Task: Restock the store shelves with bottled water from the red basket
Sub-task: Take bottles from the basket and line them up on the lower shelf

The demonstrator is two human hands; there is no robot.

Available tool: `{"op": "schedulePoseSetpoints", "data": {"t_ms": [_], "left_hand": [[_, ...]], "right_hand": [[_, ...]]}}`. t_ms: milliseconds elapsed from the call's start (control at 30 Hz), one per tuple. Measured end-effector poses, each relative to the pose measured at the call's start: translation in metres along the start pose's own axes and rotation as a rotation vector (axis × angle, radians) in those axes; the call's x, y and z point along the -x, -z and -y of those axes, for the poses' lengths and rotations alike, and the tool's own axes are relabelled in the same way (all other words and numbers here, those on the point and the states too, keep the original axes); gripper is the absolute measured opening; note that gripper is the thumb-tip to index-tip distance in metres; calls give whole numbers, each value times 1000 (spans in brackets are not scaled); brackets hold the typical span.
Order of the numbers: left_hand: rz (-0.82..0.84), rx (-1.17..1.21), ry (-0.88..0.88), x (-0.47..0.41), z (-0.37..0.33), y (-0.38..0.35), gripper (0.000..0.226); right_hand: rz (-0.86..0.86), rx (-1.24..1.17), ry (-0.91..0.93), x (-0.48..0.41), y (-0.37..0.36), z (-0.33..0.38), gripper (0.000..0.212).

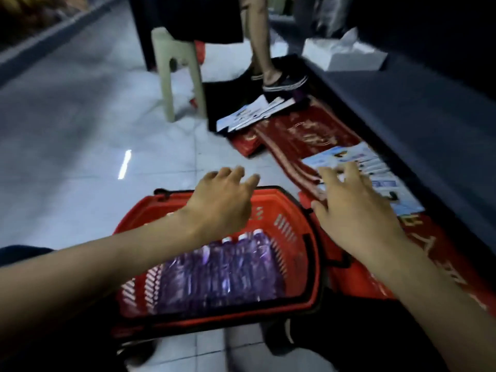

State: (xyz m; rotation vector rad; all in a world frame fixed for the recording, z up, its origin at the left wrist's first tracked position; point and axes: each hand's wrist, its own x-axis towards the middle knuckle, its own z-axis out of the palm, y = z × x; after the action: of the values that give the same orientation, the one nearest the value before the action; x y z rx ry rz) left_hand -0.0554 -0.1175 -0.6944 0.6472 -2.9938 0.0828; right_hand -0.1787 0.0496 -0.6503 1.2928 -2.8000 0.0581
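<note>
A red basket (290, 226) with black handles stands on the tiled floor in front of me. Several water bottles (228, 272) with purplish labels and white caps lie packed inside it. My left hand (222, 200) hovers over the basket's far rim, fingers loosely spread and holding nothing. To the right of the basket, my right hand (351, 205) is stretched out above the red mat, fingers spread, also holding nothing. The low dark shelf (418, 108) runs along the right side.
A red patterned mat (308, 130) with stacks of flat white-blue packs (373, 167) lies beside the shelf. A pale plastic stool (177, 68) and another person's legs (265, 60) stand ahead. A white tissue box (341, 55) sits on the shelf. Open tiled floor (80, 116) lies left.
</note>
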Motion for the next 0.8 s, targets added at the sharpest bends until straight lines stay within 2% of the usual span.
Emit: {"op": "schedulePoseSetpoints", "data": {"t_ms": [133,233,433,533,633,733,800], "left_hand": [[321,191,273,30,61,-90,52],[475,294,454,45,92,-141,51],[613,401,553,50,105,-202,57],[641,520,622,53,114,-227,51],[620,624,763,53,123,-248,59],[645,692,846,51,129,-267,44],[674,742,920,51,132,-279,32]], "right_hand": [[275,-70,91,-23,-73,43,50],[487,-104,134,-39,-129,64,48],[734,-165,92,-67,-212,89,63],[735,-276,-2,-73,-241,102,55],[655,-394,-238,-74,-273,97,76],[644,-484,-416,-81,-318,69,94],[663,-563,-529,-84,-333,53,80]]}}
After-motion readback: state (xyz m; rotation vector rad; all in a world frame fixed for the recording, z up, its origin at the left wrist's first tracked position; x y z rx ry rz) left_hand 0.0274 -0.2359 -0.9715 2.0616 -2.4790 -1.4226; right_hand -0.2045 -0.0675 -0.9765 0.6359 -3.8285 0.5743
